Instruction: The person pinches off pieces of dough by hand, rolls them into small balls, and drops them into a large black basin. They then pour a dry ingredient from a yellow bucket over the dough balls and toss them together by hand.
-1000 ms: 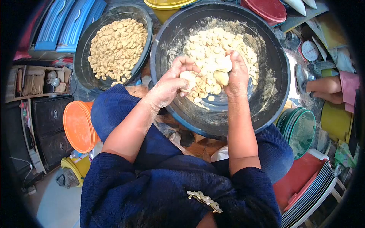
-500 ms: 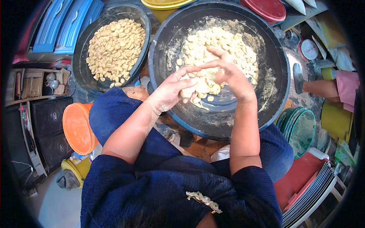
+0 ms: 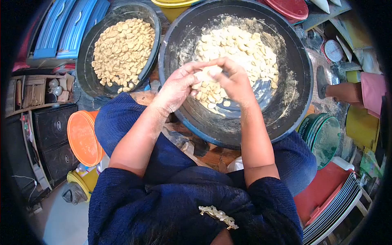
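Pale, round, flattened pieces that look like dough [image 3: 245, 49] lie heaped in a large black basin [image 3: 300, 61] before my knees. Over the basin's near left part, my left hand [image 3: 177, 87] is closed around a pale dough lump [image 3: 208, 73]. My right hand [image 3: 237, 83] meets it from the right, its thumb and fingers bent in and pressed against the same lump. Motion blurs the right fingertips a little. Part of the lump is hidden behind the fingers. Both hands look dusted with flour.
A smaller dark basin [image 3: 87, 65] at left holds browner pieces. Around me stand an orange bucket [image 3: 83, 139], green tubs [image 3: 324, 141], blue lids [image 3: 73, 28] and a red lid [image 3: 288, 10]. Another person's leg [image 3: 345, 93] shows at right.
My right hand has come left and closed in from spread fingers onto the lump. My left hand stays nearly in place, its fingers shifted slightly upward.
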`<state>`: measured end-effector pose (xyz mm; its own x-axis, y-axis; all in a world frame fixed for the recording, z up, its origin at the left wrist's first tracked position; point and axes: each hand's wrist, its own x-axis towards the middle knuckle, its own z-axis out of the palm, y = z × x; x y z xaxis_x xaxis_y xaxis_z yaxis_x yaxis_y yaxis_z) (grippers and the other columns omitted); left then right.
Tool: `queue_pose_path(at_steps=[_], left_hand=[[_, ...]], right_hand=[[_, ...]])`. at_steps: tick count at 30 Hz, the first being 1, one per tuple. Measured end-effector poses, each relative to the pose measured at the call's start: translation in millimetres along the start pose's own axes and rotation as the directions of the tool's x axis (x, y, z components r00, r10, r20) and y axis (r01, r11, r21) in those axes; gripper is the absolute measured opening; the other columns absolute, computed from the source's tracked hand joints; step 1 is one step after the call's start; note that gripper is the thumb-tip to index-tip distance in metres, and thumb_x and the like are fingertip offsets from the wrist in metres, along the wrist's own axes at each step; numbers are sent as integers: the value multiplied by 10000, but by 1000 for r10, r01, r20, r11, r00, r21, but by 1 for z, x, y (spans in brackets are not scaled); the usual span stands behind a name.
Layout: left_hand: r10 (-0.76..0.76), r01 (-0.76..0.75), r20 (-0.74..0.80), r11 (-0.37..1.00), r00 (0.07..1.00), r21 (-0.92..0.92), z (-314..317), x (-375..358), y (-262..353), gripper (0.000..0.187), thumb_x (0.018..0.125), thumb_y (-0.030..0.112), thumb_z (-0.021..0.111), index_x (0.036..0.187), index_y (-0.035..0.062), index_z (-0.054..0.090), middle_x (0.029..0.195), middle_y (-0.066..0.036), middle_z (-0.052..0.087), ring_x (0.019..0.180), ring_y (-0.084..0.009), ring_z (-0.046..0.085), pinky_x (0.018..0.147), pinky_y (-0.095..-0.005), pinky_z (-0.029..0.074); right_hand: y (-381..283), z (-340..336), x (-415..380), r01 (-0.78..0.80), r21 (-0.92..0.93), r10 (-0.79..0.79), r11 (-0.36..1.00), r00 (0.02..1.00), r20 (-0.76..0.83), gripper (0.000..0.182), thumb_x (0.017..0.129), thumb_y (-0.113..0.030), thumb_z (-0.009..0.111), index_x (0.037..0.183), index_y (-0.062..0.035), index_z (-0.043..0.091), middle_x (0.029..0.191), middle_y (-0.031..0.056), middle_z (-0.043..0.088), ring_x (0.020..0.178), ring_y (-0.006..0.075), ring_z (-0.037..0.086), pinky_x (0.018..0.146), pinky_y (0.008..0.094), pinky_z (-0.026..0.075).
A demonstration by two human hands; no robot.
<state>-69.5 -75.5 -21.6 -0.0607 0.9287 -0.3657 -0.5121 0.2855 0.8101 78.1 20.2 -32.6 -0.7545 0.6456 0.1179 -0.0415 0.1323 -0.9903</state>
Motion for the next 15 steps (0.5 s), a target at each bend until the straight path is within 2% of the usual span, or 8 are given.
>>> queue_pose_path(at_steps=[1, 3, 5, 9, 11, 12, 14, 15], left_hand=[[-57, 52, 74, 996, 996, 66, -3, 1, 3, 467, 791, 79, 505, 1250, 79, 421, 1070, -55, 552, 699, -88, 495, 574, -190, 389], [-41, 38, 25, 993, 999, 108, 0, -1, 2, 331, 827, 179, 550, 1133, 55, 527, 954, -32, 609, 684, -48, 483, 566, -167, 379], [-112, 124, -53, 910, 992, 395, -4, 1, 2, 336, 829, 246, 581, 1087, 31, 569, 1006, -85, 612, 775, -95, 539, 656, -204, 429], [36, 1, -43, 763, 998, 647, -35, 28, -31, 356, 829, 287, 593, 1051, 9, 600, 1114, -142, 567, 961, -185, 546, 831, -282, 423], [214, -36, -76, 475, 974, 879, -50, 45, -49, 359, 845, 287, 575, 1087, 23, 592, 1225, -160, 495, 1109, -232, 475, 947, -329, 345], [136, 58, -160, 557, 978, 829, -54, 53, -53, 345, 835, 273, 585, 1111, 66, 591, 1262, -160, 454, 1138, -212, 447, 956, -330, 329], [99, 99, -214, 653, 972, 751, -73, 72, -69, 346, 829, 261, 589, 1113, 63, 587, 1218, -164, 486, 1114, -215, 463, 943, -333, 342], [57, 138, -265, 737, 963, 662, -80, 81, -76, 348, 822, 249, 593, 1114, 59, 584, 1175, -167, 518, 1091, -218, 478, 929, -336, 355]], right_hand=[[2, -1, 1, -164, 144, 185, 976, 971, -148, 140, 818, -92, 604, 940, -27, 623, 836, 39, 611, 778, 108, 546, 714, 251, 449], [19, -7, 3, -166, 126, 194, 978, 945, -265, 139, 858, -131, 568, 924, -22, 624, 767, 20, 611, 730, 91, 543, 676, 223, 444], [37, -23, 5, -141, 220, 239, 965, 817, -524, 212, 882, -221, 536, 932, -36, 627, 899, 54, 612, 826, 119, 546, 735, 254, 440], [56, -67, 1, -82, 75, 101, 994, 948, -302, 335, 879, -346, 519, 984, -46, 624, 1066, 81, 570, 969, 163, 521, 816, 300, 419], [86, -87, -3, -361, 13, 357, 932, 914, -192, 424, 860, -411, 516, 1058, -46, 602, 1173, 86, 514, 1078, 204, 475, 875, 335, 388], [108, -100, -6, -499, 133, 516, 856, 832, -203, 446, 838, -378, 555, 1136, -47, 558, 1162, 80, 528, 1076, 220, 485, 878, 338, 390], [164, -116, -22, -587, 270, 643, 764, 651, -404, 507, 834, -373, 567, 1217, -50, 490, 1204, 106, 502, 1092, 234, 468, 914, 356, 373], [198, -122, -32, -587, 272, 645, 762, 649, -404, 507, 834, -373, 567, 1217, -50, 490, 1204, 106, 502, 1092, 234, 468, 914, 356, 373]])
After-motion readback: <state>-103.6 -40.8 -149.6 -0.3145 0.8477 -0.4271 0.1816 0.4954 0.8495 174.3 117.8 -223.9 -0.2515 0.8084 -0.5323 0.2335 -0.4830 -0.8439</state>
